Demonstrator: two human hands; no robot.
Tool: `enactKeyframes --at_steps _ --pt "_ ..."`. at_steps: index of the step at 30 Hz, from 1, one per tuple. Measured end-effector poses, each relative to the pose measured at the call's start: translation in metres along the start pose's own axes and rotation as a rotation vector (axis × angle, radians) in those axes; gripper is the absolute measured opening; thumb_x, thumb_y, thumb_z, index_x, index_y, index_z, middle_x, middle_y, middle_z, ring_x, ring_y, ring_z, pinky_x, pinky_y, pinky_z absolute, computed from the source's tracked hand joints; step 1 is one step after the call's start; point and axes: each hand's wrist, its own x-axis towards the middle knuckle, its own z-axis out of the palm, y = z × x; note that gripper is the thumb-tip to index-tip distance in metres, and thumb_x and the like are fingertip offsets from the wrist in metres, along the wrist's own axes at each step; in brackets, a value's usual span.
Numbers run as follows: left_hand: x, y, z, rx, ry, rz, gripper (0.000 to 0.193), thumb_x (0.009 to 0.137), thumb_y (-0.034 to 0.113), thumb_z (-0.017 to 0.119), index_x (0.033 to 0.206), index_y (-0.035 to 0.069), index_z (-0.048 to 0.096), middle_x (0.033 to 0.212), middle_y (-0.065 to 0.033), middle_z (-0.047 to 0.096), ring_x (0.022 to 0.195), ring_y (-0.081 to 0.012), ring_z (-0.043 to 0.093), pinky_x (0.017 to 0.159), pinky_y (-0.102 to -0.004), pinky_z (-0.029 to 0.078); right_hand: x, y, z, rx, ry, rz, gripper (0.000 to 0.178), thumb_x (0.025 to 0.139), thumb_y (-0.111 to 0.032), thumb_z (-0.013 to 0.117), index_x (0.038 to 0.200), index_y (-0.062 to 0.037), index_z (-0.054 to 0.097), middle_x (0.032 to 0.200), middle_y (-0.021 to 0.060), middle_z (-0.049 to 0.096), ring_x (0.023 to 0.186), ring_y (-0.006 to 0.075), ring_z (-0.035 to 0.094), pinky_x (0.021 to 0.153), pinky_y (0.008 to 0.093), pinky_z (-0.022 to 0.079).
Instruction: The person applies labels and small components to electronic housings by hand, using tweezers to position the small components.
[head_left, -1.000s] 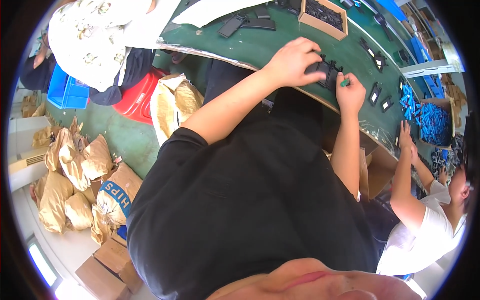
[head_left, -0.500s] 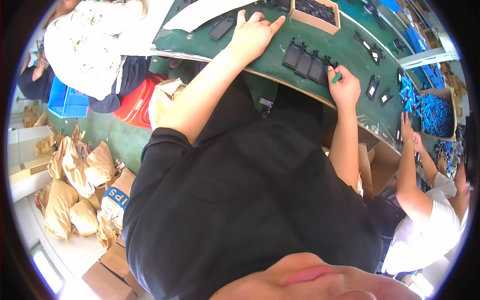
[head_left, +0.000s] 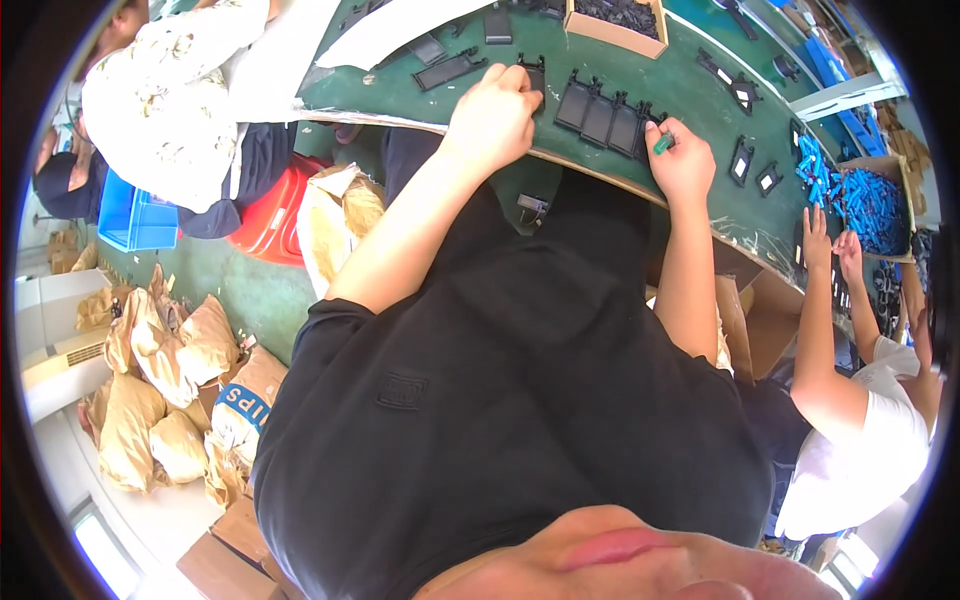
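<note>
Near the front edge of the green table, my left hand (head_left: 493, 118) is closed on a flat black plastic piece (head_left: 537, 78), whose lower part the fingers hide. Just right of it, several similar black plastic panels (head_left: 598, 118) with small clips on their far edges lie side by side in a row. My right hand (head_left: 685, 160) is closed at the right end of that row, around a small green-handled tool (head_left: 663, 144). The tool's tip cannot be made out.
Loose black pieces (head_left: 448, 70) lie to the left, and an open carton (head_left: 617, 40) of small black parts stands behind. At right are more black pieces (head_left: 741, 160) and a box (head_left: 875, 215) of blue parts beside a co-worker's hands (head_left: 818, 238). Another person (head_left: 165, 100) is at left.
My left hand has come down toward the table edge and closed from spread fingers onto a black piece. My right hand stays at the row's end with the green-handled tool.
</note>
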Motion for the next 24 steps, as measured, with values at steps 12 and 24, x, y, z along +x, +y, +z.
enactKeyframes --at_steps 12,24 --pt "0.008 -0.034 -0.015 0.061 0.318 -0.064 0.033 0.074 0.000 0.061 0.103 0.005 0.074 0.109 -0.0124 0.071 0.102 -0.0341 0.065 0.092 -0.0443 0.053 0.000 0.004 -0.004 0.104 -0.008 0.042 0.031 0.089 -0.040 0.074 0.079 -0.0118 0.068 0.063 0.0101 0.064 0.062 0.0353 0.066 0.060 0.0429 0.052" --pt "-0.002 -0.017 -0.002 0.156 0.077 -0.157 0.030 0.085 0.015 0.062 0.110 0.013 0.080 0.107 -0.0078 0.065 0.100 -0.0323 0.061 0.093 -0.0464 0.049 0.001 -0.002 -0.002 0.045 -0.009 -0.027 0.028 0.089 -0.038 0.074 0.080 -0.0122 0.068 0.067 0.0100 0.067 0.066 0.0356 0.068 0.060 0.0437 0.052"
